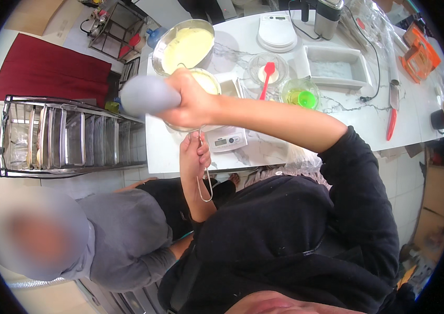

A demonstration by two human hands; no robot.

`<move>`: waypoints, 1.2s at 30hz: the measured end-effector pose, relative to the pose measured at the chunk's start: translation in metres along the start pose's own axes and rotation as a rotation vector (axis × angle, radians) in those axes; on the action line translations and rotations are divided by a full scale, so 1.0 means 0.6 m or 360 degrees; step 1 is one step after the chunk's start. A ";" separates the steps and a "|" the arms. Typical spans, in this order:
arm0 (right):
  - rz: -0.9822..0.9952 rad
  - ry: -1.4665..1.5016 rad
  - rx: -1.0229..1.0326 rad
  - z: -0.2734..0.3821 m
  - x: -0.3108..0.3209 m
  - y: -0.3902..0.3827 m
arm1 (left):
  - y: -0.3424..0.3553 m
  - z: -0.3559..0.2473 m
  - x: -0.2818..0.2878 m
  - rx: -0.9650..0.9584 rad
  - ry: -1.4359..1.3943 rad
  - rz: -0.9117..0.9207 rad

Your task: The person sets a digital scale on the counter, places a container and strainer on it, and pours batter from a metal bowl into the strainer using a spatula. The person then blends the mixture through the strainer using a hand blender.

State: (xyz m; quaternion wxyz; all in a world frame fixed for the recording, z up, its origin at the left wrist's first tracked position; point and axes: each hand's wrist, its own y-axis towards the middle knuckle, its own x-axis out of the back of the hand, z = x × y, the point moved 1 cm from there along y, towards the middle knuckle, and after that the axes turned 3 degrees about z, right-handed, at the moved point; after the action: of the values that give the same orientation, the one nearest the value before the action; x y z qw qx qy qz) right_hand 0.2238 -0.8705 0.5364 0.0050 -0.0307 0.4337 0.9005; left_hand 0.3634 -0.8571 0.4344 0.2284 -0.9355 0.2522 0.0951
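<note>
My right hand is closed in a fist above a bowl of pale yellow batter. What it grips is hidden behind a blurred grey patch. Just below, nearer my body, my left hand is wrapped round a looped metal wire handle, whose closed end hangs down past the fingers. The other end of this handle runs toward the bowl's near rim, and what it joins cannot be made out. Beside the left hand stands a white kitchen scale. Behind the right hand, a large metal bowl holds more pale yellow batter.
A red spatula rests in a clear bowl, beside another with a green cup. Farther right are a lined rectangular pan, a red-handled knife and an orange tape dispenser. A person in grey is close at left, near a tray rack.
</note>
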 end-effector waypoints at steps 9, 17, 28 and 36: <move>-0.0017 0.0067 -0.0060 0.007 -0.017 0.001 | 0.000 -0.002 -0.001 -0.0002 0.0074 -0.0095; -0.0034 0.0041 0.0095 0.013 -0.027 0.000 | 0.000 -0.001 0.008 0.0005 0.0064 -0.0185; -0.0119 0.0215 0.0004 0.020 -0.027 -0.007 | -0.009 -0.009 0.003 -0.0042 0.0083 -0.0106; -0.0299 0.0010 0.0066 0.033 0.017 0.031 | -0.010 0.006 0.014 0.0056 0.0035 -0.0007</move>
State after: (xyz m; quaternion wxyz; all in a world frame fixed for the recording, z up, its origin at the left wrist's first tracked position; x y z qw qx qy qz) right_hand 0.2122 -0.8669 0.5627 0.0888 -0.0740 0.4475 0.8868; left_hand 0.3734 -0.8544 0.4308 0.2421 -0.9330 0.2542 0.0798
